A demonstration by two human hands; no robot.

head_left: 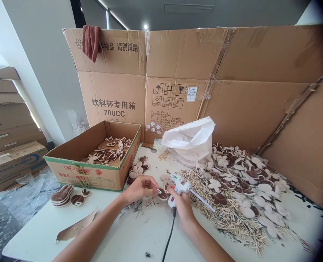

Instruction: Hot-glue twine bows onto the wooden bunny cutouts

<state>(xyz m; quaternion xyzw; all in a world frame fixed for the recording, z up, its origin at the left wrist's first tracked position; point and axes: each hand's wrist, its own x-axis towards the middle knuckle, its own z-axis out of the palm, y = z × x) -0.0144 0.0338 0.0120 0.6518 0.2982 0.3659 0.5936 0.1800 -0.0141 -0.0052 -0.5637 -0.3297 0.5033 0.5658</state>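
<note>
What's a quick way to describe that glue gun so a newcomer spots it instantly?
Find the white table below the big flattened cardboard wall. There, the person's right hand grips a white hot glue gun. Unlike the heaped pieces beside it, it trails a black cord and has a long glue stick at its back.

Cardboard box (82,178) beyond left hand (139,189), cord (169,236) below

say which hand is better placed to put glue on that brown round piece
Right, probably: the right hand already grips the hot glue gun, right beside the brown round piece. The left hand is at the piece's far edge and holds no tool.
</note>
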